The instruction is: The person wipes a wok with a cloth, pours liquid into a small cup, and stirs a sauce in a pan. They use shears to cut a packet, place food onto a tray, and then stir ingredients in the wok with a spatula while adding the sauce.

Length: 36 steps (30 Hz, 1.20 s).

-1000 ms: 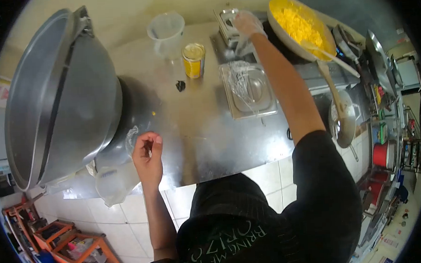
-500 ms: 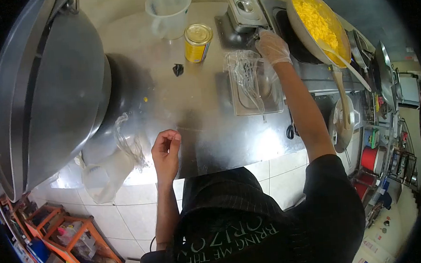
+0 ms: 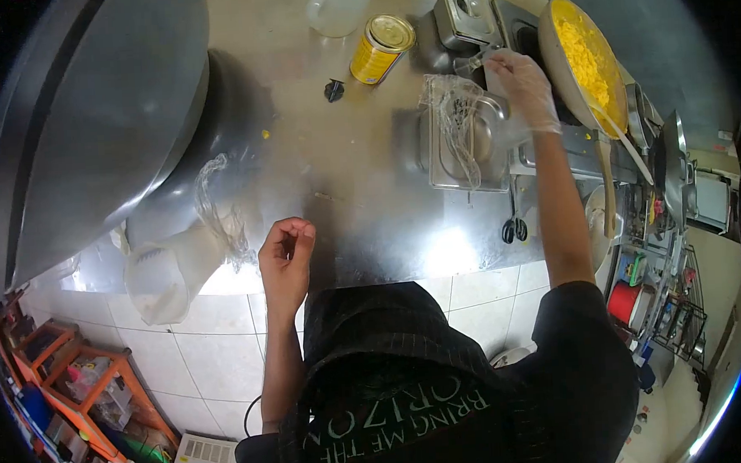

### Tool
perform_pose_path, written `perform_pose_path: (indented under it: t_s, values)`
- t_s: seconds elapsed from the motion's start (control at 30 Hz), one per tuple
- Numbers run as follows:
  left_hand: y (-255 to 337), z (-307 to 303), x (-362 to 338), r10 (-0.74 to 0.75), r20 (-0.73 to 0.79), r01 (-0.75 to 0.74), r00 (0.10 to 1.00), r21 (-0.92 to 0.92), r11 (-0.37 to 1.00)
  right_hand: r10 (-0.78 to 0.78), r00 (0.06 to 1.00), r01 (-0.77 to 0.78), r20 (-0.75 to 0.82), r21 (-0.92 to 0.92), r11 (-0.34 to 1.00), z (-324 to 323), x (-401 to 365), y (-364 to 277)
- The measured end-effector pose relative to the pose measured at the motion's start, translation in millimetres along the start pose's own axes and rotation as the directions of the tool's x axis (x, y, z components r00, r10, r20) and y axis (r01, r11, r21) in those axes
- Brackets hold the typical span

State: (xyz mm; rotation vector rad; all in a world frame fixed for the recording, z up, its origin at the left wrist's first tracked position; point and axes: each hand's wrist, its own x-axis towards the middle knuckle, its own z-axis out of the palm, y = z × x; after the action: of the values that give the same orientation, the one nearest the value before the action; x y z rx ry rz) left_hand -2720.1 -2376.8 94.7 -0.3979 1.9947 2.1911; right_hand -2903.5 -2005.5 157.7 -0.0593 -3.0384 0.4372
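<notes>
My right hand (image 3: 526, 89), in a clear glove, reaches out over the far right of the steel counter (image 3: 360, 190). It grips what looks like a small metal spoon (image 3: 475, 60), held between a lidded steel container (image 3: 466, 10) and a shallow steel tray (image 3: 458, 139). Crumpled clear film (image 3: 452, 110) lies across that tray. My bare left hand (image 3: 287, 261) hovers at the counter's near edge with its fingers curled together and nothing in them. A crumpled clear plastic bag (image 3: 171, 267) lies just left of it.
A huge steel bowl (image 3: 88, 112) fills the left side. At the back stand a yellow can (image 3: 380, 38) and a clear measuring jug (image 3: 338, 3). A pan of yellow food (image 3: 588, 57) sits on the stove at right. Scissors (image 3: 513, 224) hang off the counter edge.
My right hand drew back from the lidded container toward the steel tray, now with the utensil in it. The view shifted, so everything sits higher in frame. My left hand barely moved.
</notes>
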Motion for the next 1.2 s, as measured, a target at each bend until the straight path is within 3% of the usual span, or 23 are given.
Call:
perform_pose_path:
  t_s: [0.03,0.13,0.27,0.33,0.47,0.67,0.9,1.03,1.17,1.2]
  values:
    - [3,0,-2,0.015,0.007,-0.015,1.0,-0.007,1.0,0.009,1.0,-0.006,-0.028,0.098,0.995,-13,-4,-3]
    - [17,5,-3,0.084,0.059,-0.083,0.995,-0.026,0.996,0.038,0.996,-0.071,0.081,0.448,0.891,-65,-14,-21]
    - [73,21,2,0.286,0.155,-0.288,0.946,-0.009,0.957,0.004,1.0,0.012,-0.029,0.523,0.852,-140,-52,-71]
    - [115,31,7,0.451,0.218,-0.474,0.866,0.067,0.878,-0.098,0.995,0.083,-0.003,0.563,0.822,-179,-73,-103]
    - [207,65,-4,0.743,0.342,-0.804,0.576,0.07,0.591,-0.295,0.955,0.259,-0.039,0.601,0.756,-225,-108,-144]
    - [256,101,-22,0.792,0.364,-0.867,0.49,0.116,0.484,-0.325,0.941,0.297,-0.092,0.684,0.666,-256,-152,-185]
    - [268,102,-30,0.819,0.411,-0.881,0.4,-0.073,0.467,-0.323,0.89,0.45,-0.32,0.73,0.515,-259,-172,-190]
    - [265,100,-25,0.848,0.393,-0.881,0.355,-0.163,0.444,-0.262,0.859,0.51,-0.441,0.787,0.348,-250,-177,-175]
    - [264,101,-27,0.848,0.388,-0.866,0.361,-0.197,0.459,-0.226,0.888,0.457,-0.4,0.82,0.346,-235,-177,-175]
    - [263,103,-27,0.874,0.348,-0.905,0.338,-0.135,0.404,-0.251,0.869,0.492,-0.425,0.791,0.364,-231,-177,-176]
